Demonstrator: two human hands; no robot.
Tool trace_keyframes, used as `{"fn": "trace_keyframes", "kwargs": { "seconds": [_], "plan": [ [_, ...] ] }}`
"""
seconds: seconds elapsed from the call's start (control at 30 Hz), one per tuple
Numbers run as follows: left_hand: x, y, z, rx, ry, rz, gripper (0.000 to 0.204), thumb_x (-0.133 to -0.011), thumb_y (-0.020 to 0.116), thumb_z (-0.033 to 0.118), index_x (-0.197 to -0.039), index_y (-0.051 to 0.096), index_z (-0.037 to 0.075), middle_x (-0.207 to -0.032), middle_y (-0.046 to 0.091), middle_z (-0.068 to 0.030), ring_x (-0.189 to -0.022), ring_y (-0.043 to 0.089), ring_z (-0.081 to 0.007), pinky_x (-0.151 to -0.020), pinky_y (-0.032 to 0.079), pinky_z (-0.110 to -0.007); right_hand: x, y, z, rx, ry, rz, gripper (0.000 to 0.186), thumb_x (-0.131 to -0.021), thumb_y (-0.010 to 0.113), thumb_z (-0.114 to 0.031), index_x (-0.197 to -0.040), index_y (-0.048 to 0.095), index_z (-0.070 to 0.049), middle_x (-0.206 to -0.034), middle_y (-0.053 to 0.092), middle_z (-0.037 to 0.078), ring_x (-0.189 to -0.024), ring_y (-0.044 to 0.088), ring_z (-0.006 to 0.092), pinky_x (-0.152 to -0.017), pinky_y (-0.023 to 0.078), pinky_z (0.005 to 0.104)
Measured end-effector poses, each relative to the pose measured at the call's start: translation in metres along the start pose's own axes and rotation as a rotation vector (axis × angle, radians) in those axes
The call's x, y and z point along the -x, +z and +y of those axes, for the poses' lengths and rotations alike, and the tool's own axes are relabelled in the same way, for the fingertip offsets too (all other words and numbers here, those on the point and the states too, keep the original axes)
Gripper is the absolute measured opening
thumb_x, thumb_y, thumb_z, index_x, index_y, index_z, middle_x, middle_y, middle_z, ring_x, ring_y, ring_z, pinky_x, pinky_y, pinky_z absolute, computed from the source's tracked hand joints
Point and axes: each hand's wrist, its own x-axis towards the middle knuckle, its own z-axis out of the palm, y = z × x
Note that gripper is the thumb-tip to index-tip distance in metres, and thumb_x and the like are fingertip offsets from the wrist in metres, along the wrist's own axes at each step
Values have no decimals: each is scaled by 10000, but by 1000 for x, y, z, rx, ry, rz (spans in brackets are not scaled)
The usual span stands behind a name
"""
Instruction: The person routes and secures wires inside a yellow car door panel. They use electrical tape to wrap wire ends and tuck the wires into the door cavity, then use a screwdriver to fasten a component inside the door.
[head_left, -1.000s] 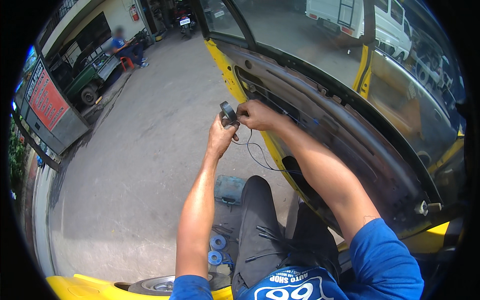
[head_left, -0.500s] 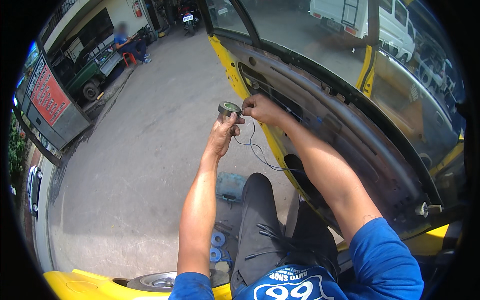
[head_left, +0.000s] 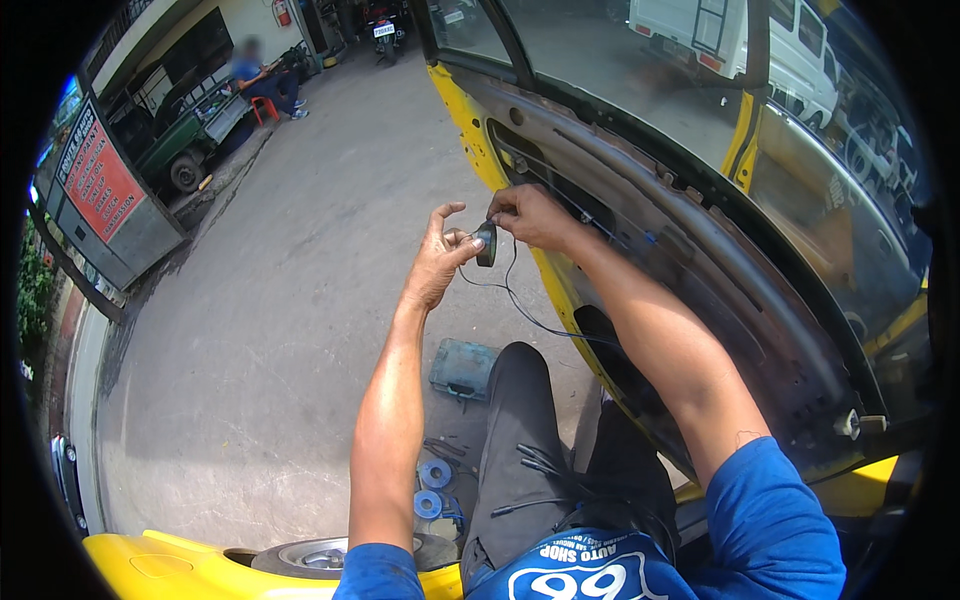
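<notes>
At twelve o'clock the left hand [head_left: 432, 270], one finger raised, pinches the tape [head_left: 487, 244]; at the tape's two o'clock the right hand [head_left: 535, 216] has its fingertips drawn together, on what I cannot tell. Thin wires [head_left: 540, 322] trail toward four, to the door [head_left: 660, 235].

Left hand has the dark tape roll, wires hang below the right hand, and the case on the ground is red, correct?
Not red: the head view shows a teal case. The left hand has the dark tape roll, and wires hang below the right hand.
</notes>
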Motion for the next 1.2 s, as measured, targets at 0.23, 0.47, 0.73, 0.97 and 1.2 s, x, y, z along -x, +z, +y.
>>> {"fn": "trace_keyframes", "kwargs": {
  "seconds": [0.23,0.47,0.73,0.97,1.2],
  "plan": [
    [-6,9,9,-434,-132,-24,765,-771,776,160,-1483,515,58,-761,545,9,-721,547,-122,-723,471,-303,-1,2,-6,21,-45,1,186,-900,689,-128,-1023,745,0,-971,753,211,-924,729,340,-853,546,407],
    [-12,21,9,-593,48,97,612,-746,787,213,-1317,622,65,-802,634,-99,-772,647,-241,-748,532,-404,2,-1,-4,123,-203,26,175,-862,717,-112,-983,734,13,-941,733,221,-919,709,389,-843,545,439],
    [-19,30,2,-607,-12,163,745,-837,740,193,-1497,415,74,-952,717,-149,-873,725,-258,-749,566,-407,3,4,-5,299,-353,89,61,-867,678,-26,-906,659,17,-944,684,204,-959,655,418,-828,516,497],
    [-23,16,-14,522,-209,-185,699,-936,733,361,-1495,418,83,-1080,707,-152,-983,691,-215,-851,555,-379,4,-5,-8,222,-352,114,57,-856,674,-17,-890,647,20,-908,672,207,-927,658,422,-804,511,505],
    [-36,23,-28,549,-304,17,539,-929,724,581,-1091,664,70,-993,693,-98,-891,661,-208,-820,541,-378,5,2,-3,238,-399,114,46,-861,654,7,-904,646,21,-913,679,201,-931,664,415,-804,516,492]
  ]
}}
